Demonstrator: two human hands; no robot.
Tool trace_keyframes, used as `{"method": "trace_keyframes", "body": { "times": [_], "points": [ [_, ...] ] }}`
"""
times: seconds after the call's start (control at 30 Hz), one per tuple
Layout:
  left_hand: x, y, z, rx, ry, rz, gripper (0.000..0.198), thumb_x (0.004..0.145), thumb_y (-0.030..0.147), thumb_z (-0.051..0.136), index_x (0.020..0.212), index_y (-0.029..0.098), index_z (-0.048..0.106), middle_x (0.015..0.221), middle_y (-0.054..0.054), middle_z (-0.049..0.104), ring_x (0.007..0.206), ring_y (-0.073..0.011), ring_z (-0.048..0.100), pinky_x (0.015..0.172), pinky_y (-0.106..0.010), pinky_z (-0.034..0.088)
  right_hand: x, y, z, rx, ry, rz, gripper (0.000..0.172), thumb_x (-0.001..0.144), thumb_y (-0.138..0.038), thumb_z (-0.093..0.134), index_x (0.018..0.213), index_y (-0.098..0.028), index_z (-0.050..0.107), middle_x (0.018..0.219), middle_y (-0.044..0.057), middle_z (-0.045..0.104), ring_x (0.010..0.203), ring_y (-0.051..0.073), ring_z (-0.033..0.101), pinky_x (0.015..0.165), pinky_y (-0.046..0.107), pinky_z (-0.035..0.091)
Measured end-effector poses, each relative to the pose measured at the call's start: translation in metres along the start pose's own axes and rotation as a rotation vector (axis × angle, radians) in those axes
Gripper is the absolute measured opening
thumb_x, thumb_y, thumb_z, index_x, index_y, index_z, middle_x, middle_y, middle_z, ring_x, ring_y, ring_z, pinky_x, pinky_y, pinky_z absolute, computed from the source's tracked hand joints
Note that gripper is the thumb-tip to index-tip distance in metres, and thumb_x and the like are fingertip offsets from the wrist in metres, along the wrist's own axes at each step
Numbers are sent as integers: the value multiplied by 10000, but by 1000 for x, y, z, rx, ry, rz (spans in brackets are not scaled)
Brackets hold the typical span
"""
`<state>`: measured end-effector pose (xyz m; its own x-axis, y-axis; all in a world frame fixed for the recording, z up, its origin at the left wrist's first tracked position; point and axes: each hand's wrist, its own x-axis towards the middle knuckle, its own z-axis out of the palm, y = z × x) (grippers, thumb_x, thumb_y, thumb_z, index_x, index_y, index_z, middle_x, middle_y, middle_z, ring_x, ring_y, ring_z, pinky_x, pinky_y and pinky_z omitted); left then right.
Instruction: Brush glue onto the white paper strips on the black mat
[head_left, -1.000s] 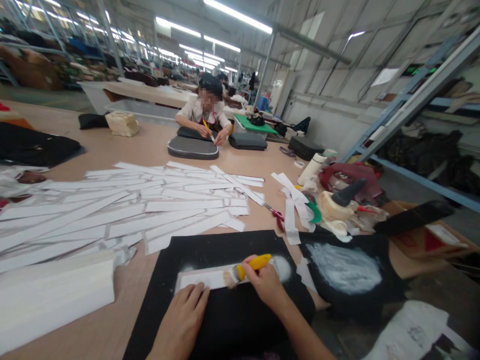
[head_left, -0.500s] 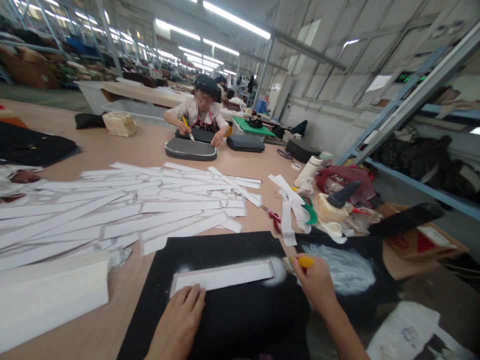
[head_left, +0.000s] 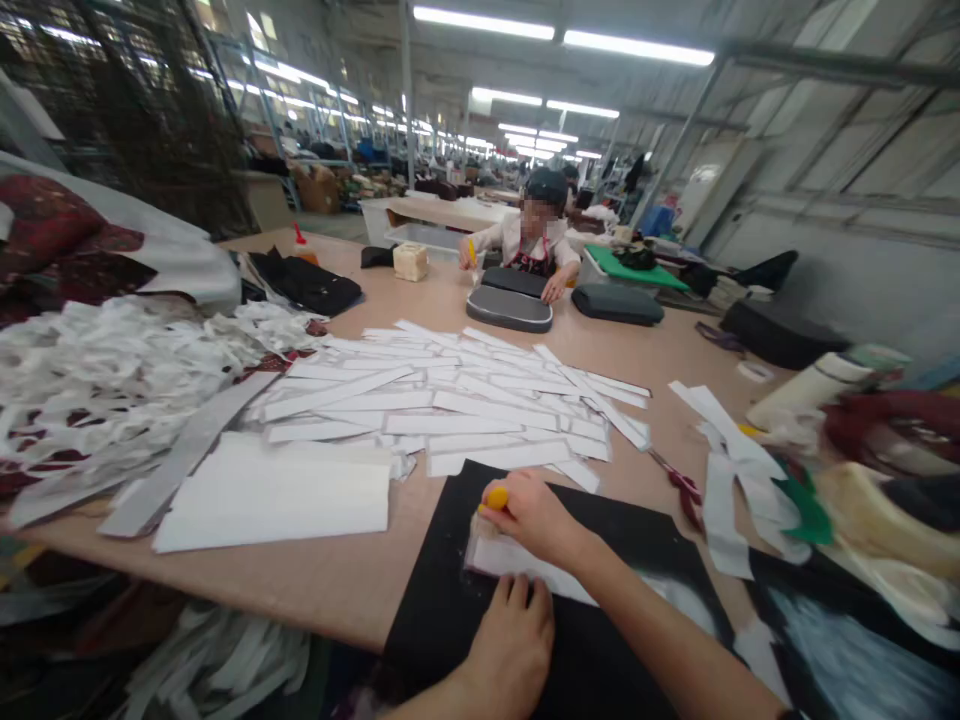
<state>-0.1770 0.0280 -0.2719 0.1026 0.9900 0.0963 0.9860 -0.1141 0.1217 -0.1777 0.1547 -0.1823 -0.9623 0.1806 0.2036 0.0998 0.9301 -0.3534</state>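
Note:
My right hand (head_left: pixel 532 520) is shut on a yellow-handled glue brush (head_left: pixel 495 498), whose bristles are hidden under the fingers at the left end of a white paper strip (head_left: pixel 517 562). The strip lies on a black work board (head_left: pixel 442 640) smeared with white glue. My left hand (head_left: pixel 511 645) rests flat just below the strip, its fingertips near the strip's lower edge and holding nothing. Most of the strip's right part is hidden behind my right forearm.
Loose white strips (head_left: pixel 457 410) cover the table beyond the board, beside a stack of white sheets (head_left: pixel 274 497). Red-handled scissors (head_left: pixel 681 490) lie to the right. White scraps (head_left: pixel 97 370) heap at the left. A co-worker (head_left: pixel 532 230) works across the table.
The view has swung left. My right hand has moved from past the strip's right end to its left end, with the brush still in it. My left hand stays near the strip.

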Motion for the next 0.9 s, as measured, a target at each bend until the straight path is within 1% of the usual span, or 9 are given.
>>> {"method": "trace_keyframes", "body": {
  "times": [0.07,0.17,0.3,0.37,0.47,0.6,0.67,0.77,0.9],
  "points": [
    [0,-2,-1,-1,13,18,349,882,244,388,1133,83,569,1199,-141,544,1015,-292,517,887,-437,430,5,1,2,-77,-50,-54,159,851,-319,544,812,-182,613,739,15,627,738,150,548,760,287,357],
    [1,-2,0,-7,17,5,336,882,242,396,1127,93,571,1176,-128,558,989,-284,525,847,-418,449,7,-3,4,-140,-124,-48,217,835,-359,561,727,-173,596,671,16,602,683,150,535,712,274,355],
    [2,-1,2,-13,15,-6,342,856,225,452,1151,89,559,1178,-136,555,984,-279,519,844,-411,444,4,-9,3,-142,-36,53,190,865,-325,517,804,-173,614,714,20,617,711,149,545,755,288,354],
    [1,0,4,-13,16,-12,345,849,225,463,1154,96,560,1184,-136,551,987,-278,514,860,-419,431,-7,-4,-1,-105,-52,116,198,858,-332,524,796,-177,631,693,13,620,702,149,550,741,280,363],
    [-1,0,6,-1,11,-18,356,830,202,479,1156,85,561,1189,-146,544,1005,-281,501,877,-424,415,-46,26,-15,-102,-72,301,210,841,-310,525,747,-168,647,665,17,625,664,149,558,667,255,377],
    [-2,-2,5,25,46,-14,367,810,128,471,1166,82,548,1171,-143,548,1007,-278,494,855,-413,417,-137,86,-53,-262,2,697,311,824,-350,481,612,-168,619,545,25,587,524,145,530,520,245,344],
    [4,-2,0,21,39,-57,297,834,120,434,1081,112,597,1067,-124,586,937,-270,517,802,-424,428,-184,104,-73,-381,81,799,330,798,-363,478,567,-162,598,545,60,586,537,178,538,533,275,348],
    [32,7,-12,-33,-22,-80,251,858,106,392,881,149,638,890,-86,598,840,-246,528,761,-417,423,-231,104,-90,-455,276,857,387,819,-418,419,619,-157,624,592,86,615,596,212,569,588,302,379],
    [91,43,-24,-151,-93,68,230,872,116,387,849,160,612,900,-69,583,849,-213,518,756,-348,418,-249,78,-84,-350,559,849,374,865,-430,375,818,-182,651,754,59,669,726,203,604,692,301,417]
  ]
}}
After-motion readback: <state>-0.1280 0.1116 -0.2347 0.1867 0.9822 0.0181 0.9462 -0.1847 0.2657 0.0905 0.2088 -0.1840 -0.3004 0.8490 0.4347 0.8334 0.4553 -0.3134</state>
